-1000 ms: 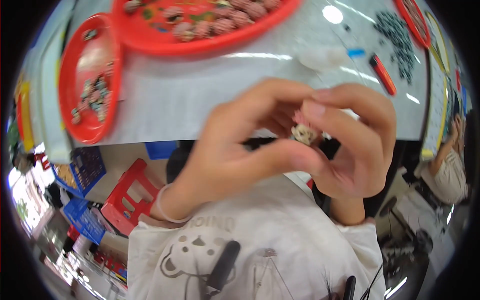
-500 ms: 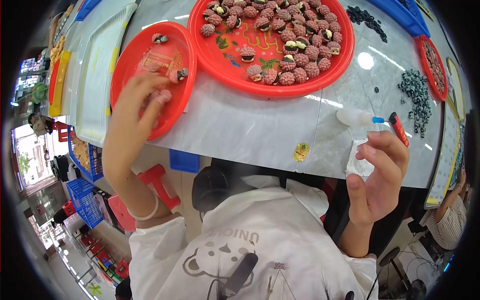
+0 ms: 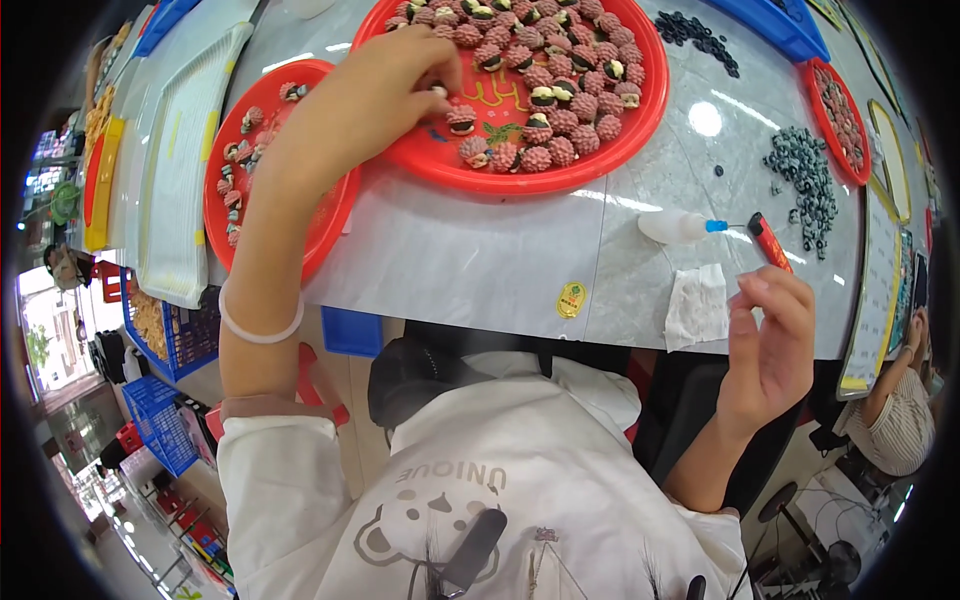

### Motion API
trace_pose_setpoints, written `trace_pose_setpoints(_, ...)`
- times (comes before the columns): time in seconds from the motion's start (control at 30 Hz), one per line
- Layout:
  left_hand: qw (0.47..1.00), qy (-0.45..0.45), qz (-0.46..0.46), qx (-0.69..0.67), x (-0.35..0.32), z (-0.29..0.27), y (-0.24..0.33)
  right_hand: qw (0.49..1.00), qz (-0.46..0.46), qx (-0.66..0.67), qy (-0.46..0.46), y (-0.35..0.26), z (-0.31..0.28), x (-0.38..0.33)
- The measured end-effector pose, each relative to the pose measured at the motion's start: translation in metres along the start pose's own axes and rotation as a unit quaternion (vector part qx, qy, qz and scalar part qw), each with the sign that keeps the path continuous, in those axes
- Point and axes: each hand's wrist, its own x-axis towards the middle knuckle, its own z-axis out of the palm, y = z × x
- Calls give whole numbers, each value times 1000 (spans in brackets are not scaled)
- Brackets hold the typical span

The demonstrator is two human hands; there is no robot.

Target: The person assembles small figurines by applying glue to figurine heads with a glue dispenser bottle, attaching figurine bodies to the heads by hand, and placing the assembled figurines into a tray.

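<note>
Reaching into the big red tray [image 3: 640,130], the left hand [image 3: 385,85] pinches at 1 small pink shell piece [image 3: 440,92] near the tray's left rim; its long axis is hidden. Below the tray's right edge, the right hand [image 3: 770,345] hovers loosely curled, gripping nothing visible.

Small gold oval sticker label [image 3: 571,299] on grey table edge [image 3: 480,270], beside white tissue [image 3: 697,305]
</note>
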Motion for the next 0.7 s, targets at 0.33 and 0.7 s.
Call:
trace_pose_setpoints(0.33, 810, 144, 20, -569, -43, 48, 65, 994, 76, -20, -77, 29, 29, 22)
trace_pose_setpoints(0.7, 602, 97, -20, -793, -57, 105, 99, 988, 112, 35, -96, 6, -3, 16)
